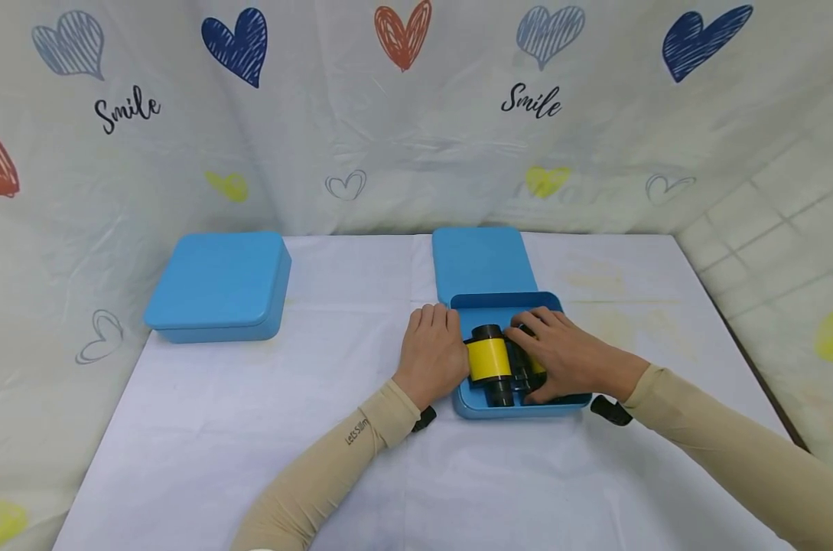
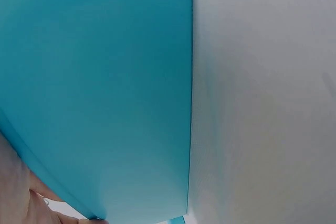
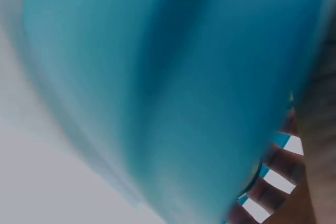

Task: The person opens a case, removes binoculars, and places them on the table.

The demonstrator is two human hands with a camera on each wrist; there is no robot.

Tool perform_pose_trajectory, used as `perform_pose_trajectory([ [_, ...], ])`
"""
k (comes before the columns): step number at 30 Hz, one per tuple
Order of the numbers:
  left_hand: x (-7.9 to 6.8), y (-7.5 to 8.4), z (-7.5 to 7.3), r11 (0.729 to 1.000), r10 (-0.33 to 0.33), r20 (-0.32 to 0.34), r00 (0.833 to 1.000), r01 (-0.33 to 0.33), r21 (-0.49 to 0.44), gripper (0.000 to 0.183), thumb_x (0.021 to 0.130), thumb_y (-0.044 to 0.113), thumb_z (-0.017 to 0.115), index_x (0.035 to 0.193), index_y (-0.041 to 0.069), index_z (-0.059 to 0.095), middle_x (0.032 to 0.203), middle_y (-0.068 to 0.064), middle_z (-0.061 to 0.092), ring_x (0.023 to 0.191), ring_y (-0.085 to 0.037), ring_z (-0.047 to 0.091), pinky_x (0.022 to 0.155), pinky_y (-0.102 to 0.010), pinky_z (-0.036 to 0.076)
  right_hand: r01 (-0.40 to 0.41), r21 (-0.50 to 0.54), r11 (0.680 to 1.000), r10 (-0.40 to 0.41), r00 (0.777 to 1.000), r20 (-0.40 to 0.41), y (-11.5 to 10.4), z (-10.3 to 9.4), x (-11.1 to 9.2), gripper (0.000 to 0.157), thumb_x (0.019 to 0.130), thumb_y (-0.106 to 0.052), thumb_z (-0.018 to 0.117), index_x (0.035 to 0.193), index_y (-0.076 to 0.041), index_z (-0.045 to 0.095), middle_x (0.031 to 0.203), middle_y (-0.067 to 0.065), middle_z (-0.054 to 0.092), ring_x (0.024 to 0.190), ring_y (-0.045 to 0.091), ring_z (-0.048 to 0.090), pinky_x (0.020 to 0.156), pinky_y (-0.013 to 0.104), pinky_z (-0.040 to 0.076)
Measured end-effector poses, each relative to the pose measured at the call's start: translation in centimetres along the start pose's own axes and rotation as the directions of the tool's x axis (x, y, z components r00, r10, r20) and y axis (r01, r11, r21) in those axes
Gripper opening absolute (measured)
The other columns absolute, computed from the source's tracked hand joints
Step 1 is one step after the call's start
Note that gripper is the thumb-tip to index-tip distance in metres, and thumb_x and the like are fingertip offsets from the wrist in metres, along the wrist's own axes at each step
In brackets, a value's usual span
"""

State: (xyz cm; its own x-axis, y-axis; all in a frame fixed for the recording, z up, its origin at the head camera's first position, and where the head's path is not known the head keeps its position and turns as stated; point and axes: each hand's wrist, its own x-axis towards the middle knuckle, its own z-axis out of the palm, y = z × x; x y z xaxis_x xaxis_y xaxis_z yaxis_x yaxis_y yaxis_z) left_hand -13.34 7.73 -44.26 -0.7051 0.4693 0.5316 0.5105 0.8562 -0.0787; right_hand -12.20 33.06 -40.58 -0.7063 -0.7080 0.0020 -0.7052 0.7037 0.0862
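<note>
An open blue box (image 1: pixel 526 412) sits on the white-covered table. Inside it lies a pair of black binoculars with yellow barrels (image 1: pixel 489 358). My right hand (image 1: pixel 571 356) grips the right barrel from above, its thumb toward me and fingers on the far side. At the box's left wall, my left hand (image 1: pixel 431 353) holds the rim; its fingertips are partly hidden in the head view. The left wrist view shows the box's outer side (image 2: pixel 121 87) close up, with fingers at its rim. In the right wrist view the box wall (image 3: pixel 184 103) is blurred and hides the binoculars.
Behind the open box lies its flat blue lid (image 1: pixel 483 260), apparently joined to it. A second blue box (image 1: pixel 216 279), closed, stands at the table's back left. A white curtain (image 1: pixel 416 115) with printed hearts hangs behind the table.
</note>
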Motion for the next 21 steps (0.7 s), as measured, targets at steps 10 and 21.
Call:
perform_pose_trajectory([
  [10, 0.01, -0.06, -0.04, 1.0, -0.006, 0.063, 0.998, 0.006, 0.007, 0.009, 0.093, 0.015, 0.049, 0.089, 0.011, 0.056, 0.077, -0.003, 0.038, 0.075, -0.019, 0.038, 0.073, -0.028, 0.022, 0.008, -0.032, 0.999, -0.007, 1.0, 0.012, -0.11, 0.14, 0.0, 0.109, 0.056, -0.076, 0.089, 0.137, -0.01, 0.057, 0.127, 0.006, 0.06, 0.114, 0.027, 0.051, 0.095, 0.047, 0.053],
  [21, 0.05, 0.1, -0.17, 1.0, -0.01, 0.051, 0.999, 0.011, -0.017, 0.007, 0.091, 0.016, 0.053, 0.088, 0.011, 0.056, 0.078, -0.004, 0.044, 0.076, -0.019, 0.033, 0.073, -0.028, 0.025, 0.017, -0.075, 0.997, -0.017, 1.0, -0.001, -0.36, -0.1, -0.15, 0.108, 0.055, -0.076, 0.089, 0.135, -0.01, 0.057, 0.124, 0.005, 0.061, 0.11, 0.027, 0.051, 0.09, 0.045, 0.053],
])
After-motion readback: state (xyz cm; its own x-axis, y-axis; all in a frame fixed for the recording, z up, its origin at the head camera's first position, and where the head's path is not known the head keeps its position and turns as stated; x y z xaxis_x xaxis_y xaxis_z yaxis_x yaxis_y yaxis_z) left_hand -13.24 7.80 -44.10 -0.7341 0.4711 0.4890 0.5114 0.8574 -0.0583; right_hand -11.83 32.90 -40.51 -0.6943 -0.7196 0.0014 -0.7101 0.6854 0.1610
